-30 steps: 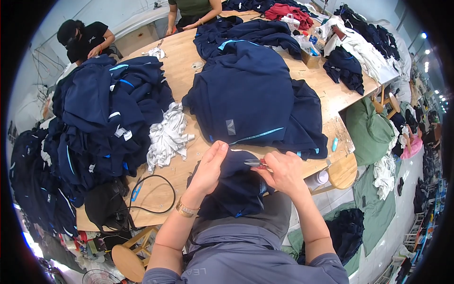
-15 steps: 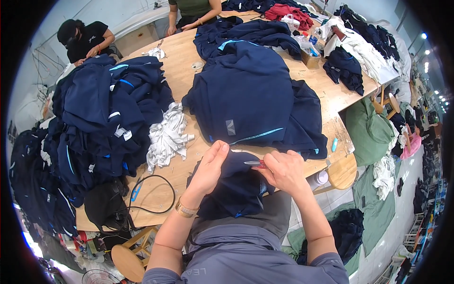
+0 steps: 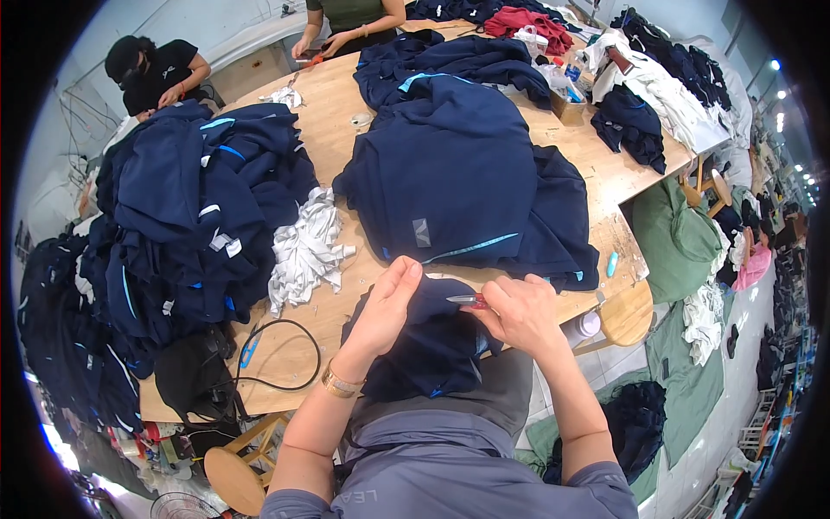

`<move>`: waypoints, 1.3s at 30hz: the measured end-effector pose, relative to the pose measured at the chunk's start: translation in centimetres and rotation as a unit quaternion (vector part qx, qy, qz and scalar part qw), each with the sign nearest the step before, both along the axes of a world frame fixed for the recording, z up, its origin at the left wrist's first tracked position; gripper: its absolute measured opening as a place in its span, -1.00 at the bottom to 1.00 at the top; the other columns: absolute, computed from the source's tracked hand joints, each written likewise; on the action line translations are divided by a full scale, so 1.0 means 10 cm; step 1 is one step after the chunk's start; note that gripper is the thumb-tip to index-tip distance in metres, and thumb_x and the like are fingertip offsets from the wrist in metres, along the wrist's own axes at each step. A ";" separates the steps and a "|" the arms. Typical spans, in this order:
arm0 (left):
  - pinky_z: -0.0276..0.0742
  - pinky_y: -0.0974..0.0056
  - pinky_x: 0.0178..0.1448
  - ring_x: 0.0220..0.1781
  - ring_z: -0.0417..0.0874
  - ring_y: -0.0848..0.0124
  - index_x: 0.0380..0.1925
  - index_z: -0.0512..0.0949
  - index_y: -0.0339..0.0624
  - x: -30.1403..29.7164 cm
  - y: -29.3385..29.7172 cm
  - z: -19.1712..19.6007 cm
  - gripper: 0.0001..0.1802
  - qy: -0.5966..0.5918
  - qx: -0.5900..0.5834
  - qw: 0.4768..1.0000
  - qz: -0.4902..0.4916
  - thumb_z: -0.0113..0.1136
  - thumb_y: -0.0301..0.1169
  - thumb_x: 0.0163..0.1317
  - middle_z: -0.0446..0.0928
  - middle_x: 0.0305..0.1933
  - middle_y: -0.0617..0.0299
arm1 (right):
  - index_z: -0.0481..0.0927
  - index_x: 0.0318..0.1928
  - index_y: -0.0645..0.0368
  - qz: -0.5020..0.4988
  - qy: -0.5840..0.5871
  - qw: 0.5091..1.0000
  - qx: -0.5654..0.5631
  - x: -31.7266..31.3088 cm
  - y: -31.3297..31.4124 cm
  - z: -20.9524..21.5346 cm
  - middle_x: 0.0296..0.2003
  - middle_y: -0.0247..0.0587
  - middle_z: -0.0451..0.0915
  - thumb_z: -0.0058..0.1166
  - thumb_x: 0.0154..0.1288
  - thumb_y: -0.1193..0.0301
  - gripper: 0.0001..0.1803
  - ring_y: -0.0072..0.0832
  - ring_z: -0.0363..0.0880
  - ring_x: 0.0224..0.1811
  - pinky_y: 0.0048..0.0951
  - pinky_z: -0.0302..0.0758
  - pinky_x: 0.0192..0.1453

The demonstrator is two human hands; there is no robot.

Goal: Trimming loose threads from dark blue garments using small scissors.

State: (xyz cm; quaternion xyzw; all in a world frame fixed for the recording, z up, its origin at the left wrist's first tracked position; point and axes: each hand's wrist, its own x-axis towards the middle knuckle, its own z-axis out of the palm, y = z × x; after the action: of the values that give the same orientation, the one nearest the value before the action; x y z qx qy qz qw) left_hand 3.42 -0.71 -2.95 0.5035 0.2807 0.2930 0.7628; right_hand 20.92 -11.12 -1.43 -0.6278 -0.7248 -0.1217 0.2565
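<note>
Navy garment (image 3: 424,350): likely soft; hold by edge. Left hand (image 3: 385,307) seemingly pinches it; right hand's (image 3: 524,313) fingers grip snips (image 3: 462,299).

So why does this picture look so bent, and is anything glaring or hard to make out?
Head view: the wide fisheye lens bends straight edges toward the rim, leaving black corners; also head view: small white lights glare at far right, folds partly merge in the dark navy cloth below the red-handled metal snips, which look fairly sharp.
</note>
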 end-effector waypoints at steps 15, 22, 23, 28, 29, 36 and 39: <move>0.17 0.55 -0.25 -0.36 0.21 0.71 -0.40 0.35 -0.16 0.01 0.19 -0.15 -0.80 0.012 0.073 0.997 0.008 -0.08 -0.31 0.37 0.25 -0.43 0.50 | 0.30 -0.25 0.24 -0.019 0.526 0.841 -0.125 0.01 0.08 -0.42 -0.37 -0.20 0.49 0.11 0.01 0.53 -0.70 -0.49 0.50 -0.31 -0.49 0.42 -0.12; 0.26 0.47 -0.39 -0.50 0.31 0.62 -0.44 0.40 -0.26 -0.09 0.54 -0.26 -0.77 0.166 0.297 0.924 0.178 0.10 -0.32 0.25 0.37 -0.57 0.37 | 0.27 -0.26 0.26 -0.166 0.393 0.904 -0.022 0.49 0.11 -0.71 -0.43 0.05 0.53 -0.09 -0.04 0.65 -0.73 -0.01 0.56 -0.33 -0.23 0.48 -0.24; 0.27 0.46 -0.38 -0.50 0.33 0.61 -0.43 0.41 -0.27 -0.11 0.59 -0.27 -0.77 0.182 0.291 0.921 0.186 0.10 -0.31 0.25 0.39 -0.56 0.35 | 0.26 -0.27 0.24 -0.180 0.394 0.901 -0.023 0.54 0.09 -0.78 -0.47 -0.07 0.51 -0.05 -0.05 0.65 -0.73 -0.22 0.57 -0.41 -0.34 0.47 -0.29; 0.26 0.46 -0.47 -0.51 0.40 0.62 -0.43 0.44 -0.25 -0.16 0.55 -0.50 -0.79 0.259 0.461 0.818 0.228 0.08 -0.32 0.27 0.49 -0.50 0.35 | 0.28 -0.29 0.18 -0.184 0.538 0.819 -0.079 0.53 -0.01 -0.98 -0.47 -0.40 0.39 0.03 -0.07 0.68 -0.69 -0.68 0.36 -0.45 -0.60 0.37 -0.34; 0.33 0.46 -0.50 -0.52 0.51 0.56 -0.45 0.47 -0.25 -0.16 0.47 -0.51 -0.73 0.308 0.444 0.814 0.213 0.07 -0.25 0.27 0.55 -0.48 0.28 | 0.28 -0.30 0.15 -0.152 0.635 0.756 -0.053 0.51 -0.03 -1.05 -0.44 -0.40 0.40 0.01 -0.07 0.71 -0.69 -0.67 0.38 -0.42 -0.62 0.38 -0.33; 0.50 0.43 -0.41 -0.41 0.63 0.45 -0.35 0.54 -0.29 -0.04 -0.19 -0.60 -0.47 0.283 -0.053 0.934 -0.214 -0.04 0.04 0.27 0.58 -0.43 0.16 | 0.29 -0.33 0.05 -0.112 0.862 0.494 0.015 0.37 -0.11 -1.08 -0.37 -0.40 0.39 0.01 0.04 0.74 -0.69 -0.60 0.45 -0.34 -0.62 0.44 -0.33; 0.54 0.38 -0.23 -0.10 0.62 0.33 0.02 0.39 -0.32 0.07 -0.47 -0.74 -0.39 0.151 -0.257 0.910 -0.288 -0.06 0.05 0.28 0.54 -0.08 0.03 | 0.30 -0.31 0.04 -0.118 0.874 0.470 0.042 0.32 -0.13 -1.08 -0.36 -0.41 0.38 0.04 0.05 0.72 -0.69 -0.61 0.44 -0.34 -0.62 0.43 -0.34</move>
State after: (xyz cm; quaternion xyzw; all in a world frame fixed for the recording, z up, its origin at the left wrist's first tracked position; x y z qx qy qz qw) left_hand 4.12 -5.37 -10.33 0.3875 0.3012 -0.1009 0.8654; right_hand 24.12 -12.42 -12.23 -0.4767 -0.0375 0.4306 0.7654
